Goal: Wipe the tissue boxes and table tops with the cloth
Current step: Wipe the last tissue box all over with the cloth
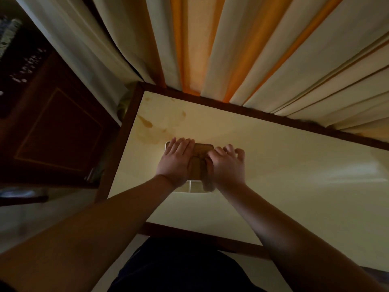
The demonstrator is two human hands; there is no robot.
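Table top [273, 165], cream surface with a dark wooden rim; I take it as my landmark. Brownish stains mark its far left corner.

Tissue box [201, 147], brown lid over pale sides, sits on the table top toward the left of its middle; I see it only in part, since both hands cover most of it.

Left hand [176, 159] rests on the left half of the tissue box, fingers straight and close together, lying flat along the lid with the tips at its far edge.

Right hand [226, 163] lies on the right half of the box, fingers bent and slightly spread; the picture is blurred there and I cannot tell whether they grip anything. A brown shape [207, 175] shows between the two hands, reaching to the box's near edge; whether it is the cloth I cannot tell.

Curtains [242, 49], cream and orange folds, hang along the far rim of the table top.

Dark wooden cabinet [56, 131] with a thin inlaid line stands to the left of the table top.

Dark clothing [179, 268] shows below the table's near rim
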